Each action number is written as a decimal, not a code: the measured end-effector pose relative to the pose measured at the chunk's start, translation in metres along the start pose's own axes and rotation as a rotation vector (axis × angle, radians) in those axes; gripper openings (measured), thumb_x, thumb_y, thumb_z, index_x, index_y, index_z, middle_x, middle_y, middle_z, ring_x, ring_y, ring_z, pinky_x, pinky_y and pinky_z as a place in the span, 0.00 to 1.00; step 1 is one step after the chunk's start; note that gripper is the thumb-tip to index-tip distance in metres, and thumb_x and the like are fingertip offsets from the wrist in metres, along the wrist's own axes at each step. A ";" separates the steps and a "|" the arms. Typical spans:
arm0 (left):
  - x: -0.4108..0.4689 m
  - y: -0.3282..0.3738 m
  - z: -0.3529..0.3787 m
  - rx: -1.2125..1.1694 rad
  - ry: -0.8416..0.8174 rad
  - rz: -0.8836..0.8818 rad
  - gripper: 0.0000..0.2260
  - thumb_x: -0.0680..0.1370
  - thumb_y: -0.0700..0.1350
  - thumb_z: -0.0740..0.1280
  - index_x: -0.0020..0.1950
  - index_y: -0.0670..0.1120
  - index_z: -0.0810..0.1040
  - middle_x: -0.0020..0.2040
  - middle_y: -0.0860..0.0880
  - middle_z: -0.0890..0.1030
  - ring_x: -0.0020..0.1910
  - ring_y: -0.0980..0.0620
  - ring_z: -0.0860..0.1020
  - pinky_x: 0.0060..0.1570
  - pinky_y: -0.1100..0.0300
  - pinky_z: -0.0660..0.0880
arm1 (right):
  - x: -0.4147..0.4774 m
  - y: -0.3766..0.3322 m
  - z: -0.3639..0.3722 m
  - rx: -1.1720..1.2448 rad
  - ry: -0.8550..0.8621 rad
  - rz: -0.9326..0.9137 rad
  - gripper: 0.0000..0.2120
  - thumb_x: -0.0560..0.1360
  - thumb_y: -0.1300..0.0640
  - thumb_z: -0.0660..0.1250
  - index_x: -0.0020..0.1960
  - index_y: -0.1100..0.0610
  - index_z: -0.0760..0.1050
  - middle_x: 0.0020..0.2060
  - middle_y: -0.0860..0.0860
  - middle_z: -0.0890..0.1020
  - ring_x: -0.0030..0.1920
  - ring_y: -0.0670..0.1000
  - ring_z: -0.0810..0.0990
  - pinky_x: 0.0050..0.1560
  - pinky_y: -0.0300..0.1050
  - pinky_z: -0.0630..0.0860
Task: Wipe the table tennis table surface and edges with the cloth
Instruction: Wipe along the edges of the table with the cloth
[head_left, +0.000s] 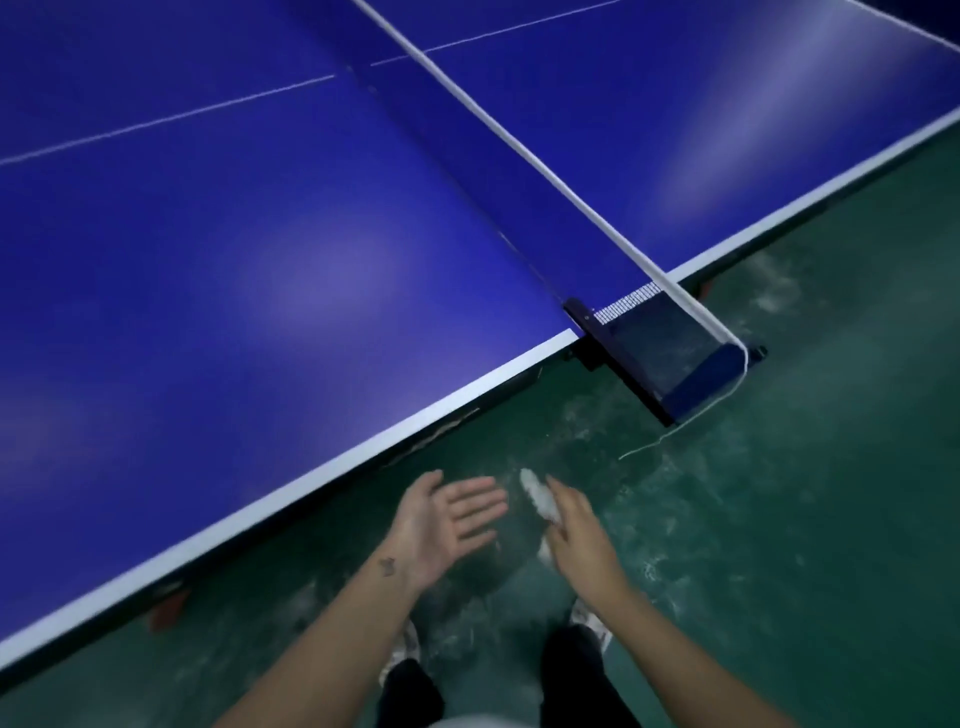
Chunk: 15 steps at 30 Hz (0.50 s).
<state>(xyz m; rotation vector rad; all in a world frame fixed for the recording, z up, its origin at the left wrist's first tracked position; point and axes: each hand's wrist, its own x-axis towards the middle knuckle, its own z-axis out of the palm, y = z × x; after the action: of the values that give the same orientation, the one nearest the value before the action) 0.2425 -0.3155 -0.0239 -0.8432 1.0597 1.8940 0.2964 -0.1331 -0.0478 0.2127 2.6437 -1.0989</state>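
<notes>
Green scuffed floor (779, 519) lies under both my hands, with the blue table (260, 234) beyond my fingertips.
My left hand (447, 519) is open, palm up, fingers straight and slightly spread. My right hand (579, 535) holds a small white cloth (537, 499), just beside my left fingertips, clear of the table's white edge (311, 478). The net clamp (670, 353) sits ahead of my right fingers.
</notes>
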 end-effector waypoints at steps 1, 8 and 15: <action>0.005 -0.005 0.004 -0.030 0.034 0.024 0.25 0.82 0.54 0.46 0.55 0.40 0.77 0.60 0.39 0.78 0.55 0.44 0.78 0.58 0.50 0.70 | 0.005 0.006 -0.010 0.015 0.039 0.022 0.28 0.77 0.67 0.58 0.75 0.54 0.58 0.71 0.53 0.65 0.66 0.51 0.68 0.64 0.38 0.62; 0.020 -0.071 0.100 -0.057 -0.007 0.206 0.17 0.73 0.55 0.64 0.53 0.44 0.79 0.43 0.46 0.83 0.37 0.53 0.81 0.35 0.60 0.77 | 0.034 0.011 -0.049 -0.151 -0.123 -0.248 0.20 0.80 0.53 0.58 0.72 0.45 0.64 0.73 0.44 0.60 0.68 0.51 0.63 0.66 0.48 0.61; 0.010 -0.079 0.075 -0.322 0.100 0.428 0.18 0.70 0.46 0.70 0.57 0.40 0.78 0.53 0.40 0.82 0.50 0.45 0.82 0.55 0.53 0.77 | 0.050 -0.001 -0.060 0.295 -0.580 -0.192 0.32 0.75 0.60 0.68 0.71 0.42 0.56 0.71 0.45 0.60 0.71 0.46 0.61 0.70 0.43 0.61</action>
<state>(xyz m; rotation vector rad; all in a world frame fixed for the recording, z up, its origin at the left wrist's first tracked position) 0.2934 -0.2191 -0.0287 -0.9538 1.0743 2.4517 0.2367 -0.0901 -0.0218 -0.2734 2.0149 -1.3616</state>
